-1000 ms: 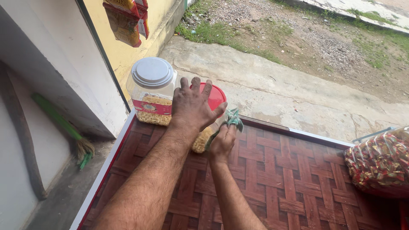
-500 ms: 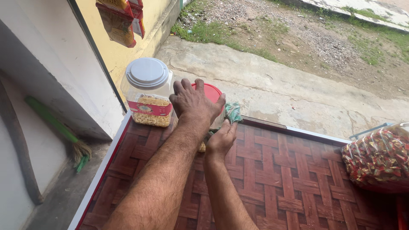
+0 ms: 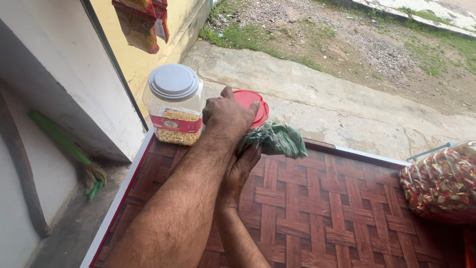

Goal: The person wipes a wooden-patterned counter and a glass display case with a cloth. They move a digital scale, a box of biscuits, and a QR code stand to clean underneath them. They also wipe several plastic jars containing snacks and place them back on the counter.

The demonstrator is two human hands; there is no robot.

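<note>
My left hand (image 3: 225,115) grips the top of a jar with a red lid (image 3: 253,106) at the far left of the woven brown counter (image 3: 317,208). Most of that jar is hidden behind my hand and forearm. Below it, my right hand (image 3: 240,166) holds a green cloth (image 3: 275,140) pressed against the jar's side. A clear plastic jar with a grey-white lid (image 3: 174,106), holding pale yellow snacks, stands just left of the red-lidded jar, touching or nearly touching it.
A clear bag of wrapped sweets (image 3: 439,181) lies at the counter's right edge. Snack packets (image 3: 141,22) hang at the upper left. A green-handled broom (image 3: 69,154) leans by the white wall. Beyond the counter are a concrete slab and gravel ground.
My left hand has closed down over the red lid. My right hand dropped lower along the jar's side and the green cloth now spreads out to the right.
</note>
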